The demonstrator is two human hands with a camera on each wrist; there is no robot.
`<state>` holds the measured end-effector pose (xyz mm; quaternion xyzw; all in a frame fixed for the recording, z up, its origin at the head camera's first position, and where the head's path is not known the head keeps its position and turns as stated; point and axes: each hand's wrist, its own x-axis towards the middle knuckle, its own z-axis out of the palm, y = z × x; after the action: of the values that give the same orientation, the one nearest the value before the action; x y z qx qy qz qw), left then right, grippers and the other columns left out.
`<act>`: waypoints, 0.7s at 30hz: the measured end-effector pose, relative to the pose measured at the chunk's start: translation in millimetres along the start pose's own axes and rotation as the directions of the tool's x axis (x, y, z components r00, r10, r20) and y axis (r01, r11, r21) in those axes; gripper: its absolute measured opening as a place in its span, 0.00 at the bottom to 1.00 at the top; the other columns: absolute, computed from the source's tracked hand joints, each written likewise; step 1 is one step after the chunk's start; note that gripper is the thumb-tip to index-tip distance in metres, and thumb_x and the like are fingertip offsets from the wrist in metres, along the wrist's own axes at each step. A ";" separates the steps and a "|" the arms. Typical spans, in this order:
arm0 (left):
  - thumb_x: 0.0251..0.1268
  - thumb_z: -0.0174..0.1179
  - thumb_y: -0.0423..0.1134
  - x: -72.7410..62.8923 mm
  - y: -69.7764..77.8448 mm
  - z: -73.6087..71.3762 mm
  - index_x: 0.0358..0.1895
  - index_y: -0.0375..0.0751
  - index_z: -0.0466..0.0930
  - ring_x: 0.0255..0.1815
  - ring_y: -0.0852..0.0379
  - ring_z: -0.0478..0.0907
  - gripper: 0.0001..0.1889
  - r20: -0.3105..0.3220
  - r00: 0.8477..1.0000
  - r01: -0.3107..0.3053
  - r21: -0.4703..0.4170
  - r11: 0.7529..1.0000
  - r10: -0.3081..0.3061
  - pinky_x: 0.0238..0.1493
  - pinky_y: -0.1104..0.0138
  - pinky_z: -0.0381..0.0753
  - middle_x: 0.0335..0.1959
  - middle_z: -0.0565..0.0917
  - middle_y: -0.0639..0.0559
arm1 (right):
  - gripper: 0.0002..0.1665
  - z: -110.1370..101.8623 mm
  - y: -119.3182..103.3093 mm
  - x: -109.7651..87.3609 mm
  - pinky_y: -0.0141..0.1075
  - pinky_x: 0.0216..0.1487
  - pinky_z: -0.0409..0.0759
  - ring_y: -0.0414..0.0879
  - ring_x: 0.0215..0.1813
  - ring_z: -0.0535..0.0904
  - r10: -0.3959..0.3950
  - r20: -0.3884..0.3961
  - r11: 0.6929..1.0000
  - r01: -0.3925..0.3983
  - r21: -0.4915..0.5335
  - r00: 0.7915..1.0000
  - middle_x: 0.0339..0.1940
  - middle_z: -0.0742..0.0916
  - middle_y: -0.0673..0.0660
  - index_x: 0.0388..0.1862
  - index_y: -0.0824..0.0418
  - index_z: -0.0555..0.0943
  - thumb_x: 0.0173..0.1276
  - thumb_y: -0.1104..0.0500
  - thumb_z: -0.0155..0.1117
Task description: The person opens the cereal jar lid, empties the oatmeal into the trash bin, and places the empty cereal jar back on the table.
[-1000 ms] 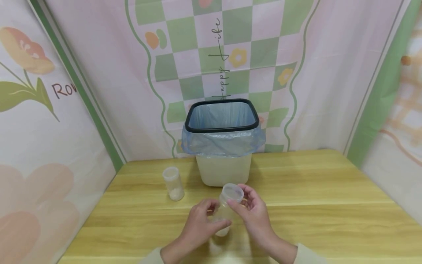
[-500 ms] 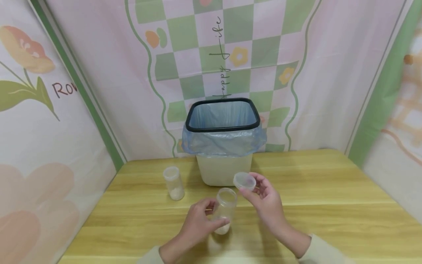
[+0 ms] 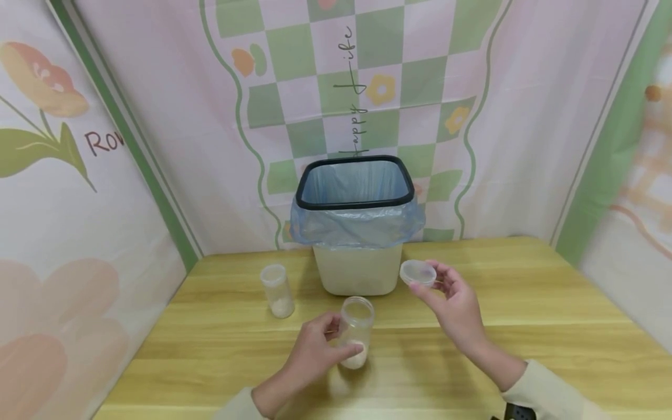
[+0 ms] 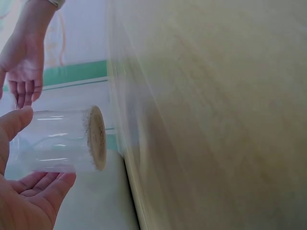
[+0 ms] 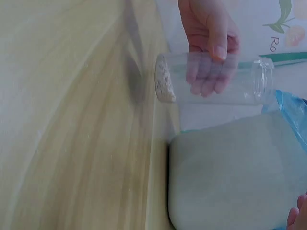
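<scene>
In the head view my left hand grips a clear plastic jar round its side, thumb in front. The jar is uncapped and nearly upright. A shallow layer of pale, grainy stuff lies in its bottom; the kind cannot be told. In the left wrist view the jar's base stands off the tabletop. Up and to the right, my right hand pinches a round translucent lid by its edge, apart from the jar. A similar jar, pale stuff at its bottom and seemingly lidded, stands at the left.
Behind the hands stands a cream bin with a black rim ring and a blue bag liner folded over it. It rests on the wood-grain table against a patterned curtain.
The lid has come off the jar's mouth. My right hand has carried it up and to the right. My left hand keeps the jar in nearly the same place.
</scene>
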<state>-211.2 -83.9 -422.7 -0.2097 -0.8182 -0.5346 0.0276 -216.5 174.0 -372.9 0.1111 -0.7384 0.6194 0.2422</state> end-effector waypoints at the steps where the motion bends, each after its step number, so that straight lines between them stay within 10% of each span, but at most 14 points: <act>1: 0.49 0.76 0.46 0.5 -0.1 -0.3 0.48 0.34 0.80 0.48 0.49 0.81 0.27 0.003 1.000 0.004 -0.008 1.000 -0.004 0.50 0.69 0.79 0.43 0.83 0.47 | 0.25 -2.6 0.1 1.4 0.23 0.49 0.75 0.39 0.46 0.77 0.000 0.001 1.000 0.000 -0.012 1.000 0.48 0.81 0.54 0.57 0.71 0.73 0.62 0.68 0.69; 21: 0.51 0.75 0.42 6.4 -7.2 -5.2 0.49 0.36 0.77 0.52 0.46 0.80 0.24 0.021 0.998 0.058 -0.031 0.998 -0.058 0.54 0.66 0.77 0.46 0.82 0.47 | 0.29 -42.0 17.4 26.7 0.21 0.45 0.70 0.36 0.43 0.73 -0.118 0.043 0.936 0.125 -0.329 0.992 0.46 0.83 0.61 0.57 0.70 0.75 0.58 0.62 0.74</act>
<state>-220.6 -89.0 -425.0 -0.1917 -0.8156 -0.5460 0.0003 -238.2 221.9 -369.8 0.1215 -0.8263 0.4693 0.2867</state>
